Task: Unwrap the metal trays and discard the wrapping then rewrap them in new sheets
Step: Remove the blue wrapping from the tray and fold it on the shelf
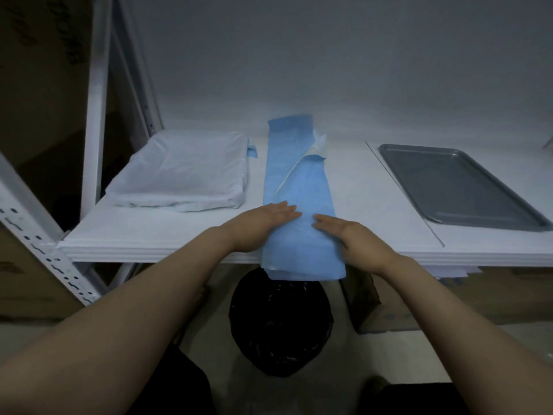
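Note:
A blue wrapping sheet (pixel 299 187), folded into a long narrow strip, lies across the middle of the white shelf (pixel 167 241), and its near end hangs over the front edge. My left hand (pixel 260 226) presses flat on the strip's left side. My right hand (pixel 356 241) lies flat on its right side, fingers straight. A bare grey metal tray (pixel 457 187) sits on the shelf to the right. A package wrapped in white sheet (pixel 185 172) rests at the left.
A bin lined with a black bag (pixel 281 324) stands on the floor under the shelf's front edge, below the hanging blue end. A white metal rack upright (pixel 95 115) rises at the left. Cardboard boxes (pixel 484 298) sit beneath the shelf at right.

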